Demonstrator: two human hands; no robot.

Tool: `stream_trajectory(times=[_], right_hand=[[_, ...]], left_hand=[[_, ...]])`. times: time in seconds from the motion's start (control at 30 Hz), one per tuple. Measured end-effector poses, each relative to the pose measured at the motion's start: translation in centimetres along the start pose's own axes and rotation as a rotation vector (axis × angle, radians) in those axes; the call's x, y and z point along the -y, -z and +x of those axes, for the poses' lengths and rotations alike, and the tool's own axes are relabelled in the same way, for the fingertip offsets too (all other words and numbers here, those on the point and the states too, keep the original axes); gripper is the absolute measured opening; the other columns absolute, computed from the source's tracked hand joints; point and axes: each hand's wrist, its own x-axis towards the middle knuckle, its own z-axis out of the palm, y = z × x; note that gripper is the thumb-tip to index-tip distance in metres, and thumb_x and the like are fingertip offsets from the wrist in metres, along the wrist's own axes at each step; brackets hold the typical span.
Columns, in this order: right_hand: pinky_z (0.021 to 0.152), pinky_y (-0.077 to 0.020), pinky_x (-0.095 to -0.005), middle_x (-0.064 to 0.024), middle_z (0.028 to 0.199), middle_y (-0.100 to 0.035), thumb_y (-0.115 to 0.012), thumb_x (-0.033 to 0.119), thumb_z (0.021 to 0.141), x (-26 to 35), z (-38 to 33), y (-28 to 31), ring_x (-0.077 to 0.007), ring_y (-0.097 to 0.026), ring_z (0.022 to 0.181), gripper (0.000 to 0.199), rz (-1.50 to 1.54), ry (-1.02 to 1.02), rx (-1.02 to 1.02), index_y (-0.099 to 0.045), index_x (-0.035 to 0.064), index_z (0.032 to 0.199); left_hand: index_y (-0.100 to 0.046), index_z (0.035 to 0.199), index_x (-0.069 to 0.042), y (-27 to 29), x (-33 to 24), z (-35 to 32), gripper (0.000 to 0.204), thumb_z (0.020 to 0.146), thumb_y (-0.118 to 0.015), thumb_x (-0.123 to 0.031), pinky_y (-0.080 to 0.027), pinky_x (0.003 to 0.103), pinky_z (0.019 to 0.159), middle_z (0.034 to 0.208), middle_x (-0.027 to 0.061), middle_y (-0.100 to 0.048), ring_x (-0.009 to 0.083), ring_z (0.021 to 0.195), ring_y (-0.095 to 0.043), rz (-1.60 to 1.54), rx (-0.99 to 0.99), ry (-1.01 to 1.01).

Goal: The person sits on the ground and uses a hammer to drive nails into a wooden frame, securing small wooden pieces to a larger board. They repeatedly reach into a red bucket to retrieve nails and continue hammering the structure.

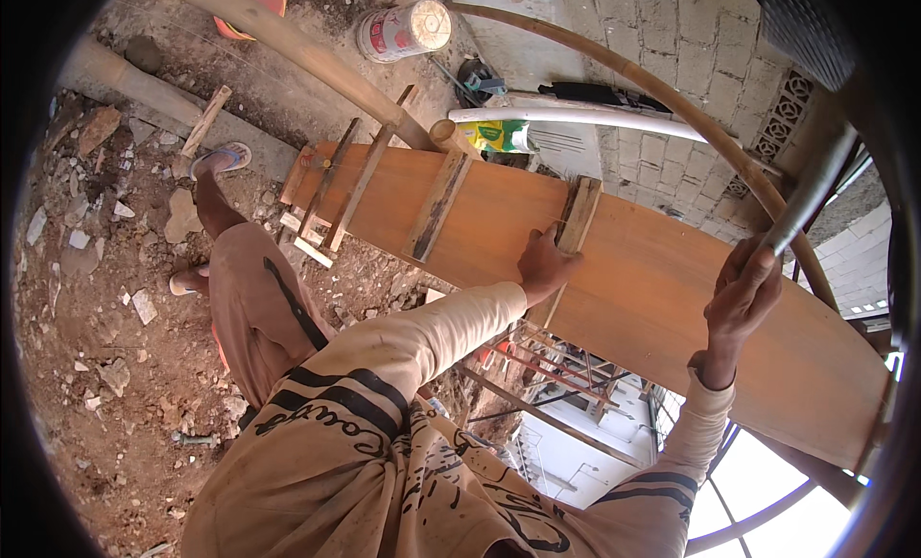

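My left hand (pixel 547 265) is closed at the side of a short wooden batten (pixel 581 213), its fingers curled against the wood. Whether a small piece sits between the fingertips is hidden. The batten lies across a long orange-brown plywood panel (pixel 662 270). Over the panel's right part, my right hand (pixel 743 289) is raised and wrapped round the metal shaft of what looks like a hammer (pixel 815 189). Its upper end is dark and runs toward the edge of the view. Another batten (pixel 439 205) crosses the panel farther left.
Bamboo poles (pixel 288 54) cross the upper left, and a curved pole (pixel 662 78) passes beyond the panel. A white bucket (pixel 408 30) and a white pipe (pixel 595 119) are near a block wall (pixel 672 40). Rubble covers the dirt ground (pixel 106 299). Someone's sandalled foot (pixel 223 160) shows at left.
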Motion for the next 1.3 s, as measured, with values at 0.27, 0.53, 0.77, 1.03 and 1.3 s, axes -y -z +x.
stream_trajectory(times=[0.27, 0.53, 0.77, 1.03, 1.3], right_hand=[[0.047, -0.0369, -0.0434, -0.0120, 0.054, -0.048, -0.053, 0.044, 0.108, -14.3, -7.0, -3.7, -0.0324, -0.045, 0.045, 0.050, -0.604, -0.057, 0.342, -0.051, 0.0009, 0.084], [0.043, -0.0363, -0.0310, -0.0036, 0.056, -0.044, -0.044, 0.055, 0.109, -7.2, -5.0, -2.7, -0.0114, -0.048, 0.049, 0.060, -0.073, 0.023, 0.017, -0.050, 0.0032, 0.080], [0.044, -0.0341, -0.0341, -0.0073, 0.054, -0.040, -0.045, 0.051, 0.110, -2.4, 0.4, 0.3, -0.0144, -0.044, 0.047, 0.058, -0.360, -0.132, 0.182, -0.050, 0.0033, 0.077], [0.044, -0.0349, -0.0368, -0.0140, 0.052, -0.043, -0.051, 0.045, 0.109, -13.8, -10.8, -0.7, -0.0222, -0.046, 0.045, 0.053, -0.745, -0.025, 0.400, -0.049, 0.0027, 0.077], [0.041, -0.0299, -0.0289, 0.0006, 0.052, -0.041, -0.041, 0.053, 0.110, -1.8, -1.3, -0.2, -0.0086, -0.039, 0.043, 0.055, 0.263, 0.097, -0.164, -0.048, 0.0063, 0.082]], left_hand=[[-0.055, 0.142, 0.003, -2.6, 2.8, -1.3, 0.083, 0.074, -0.077, -0.040, -0.053, 0.049, 0.092, 0.122, 0.0240, -0.059, 0.0391, 0.112, -0.064, 0.092, -0.003, -0.107], [-0.056, 0.142, -0.002, 0.1, -0.7, -0.3, 0.080, 0.075, -0.077, -0.040, -0.052, 0.049, 0.095, 0.122, 0.0224, -0.059, 0.0385, 0.114, -0.062, -0.001, 0.039, 0.046], [-0.056, 0.142, -0.006, -1.2, 0.5, -0.4, 0.078, 0.076, -0.077, -0.042, -0.051, 0.050, 0.095, 0.121, 0.0219, -0.058, 0.0391, 0.112, -0.062, 0.026, 0.028, 0.021], [-0.056, 0.142, -0.005, -0.7, 0.2, -1.8, 0.079, 0.075, -0.077, -0.042, -0.052, 0.049, 0.094, 0.122, 0.0213, -0.058, 0.0384, 0.112, -0.063, -0.005, 0.084, 0.033], [-0.057, 0.140, -0.008, 0.4, -0.5, 0.1, 0.076, 0.075, -0.077, -0.040, -0.053, 0.049, 0.093, 0.123, 0.0225, -0.057, 0.0379, 0.112, -0.063, 0.002, 0.017, 0.041]])
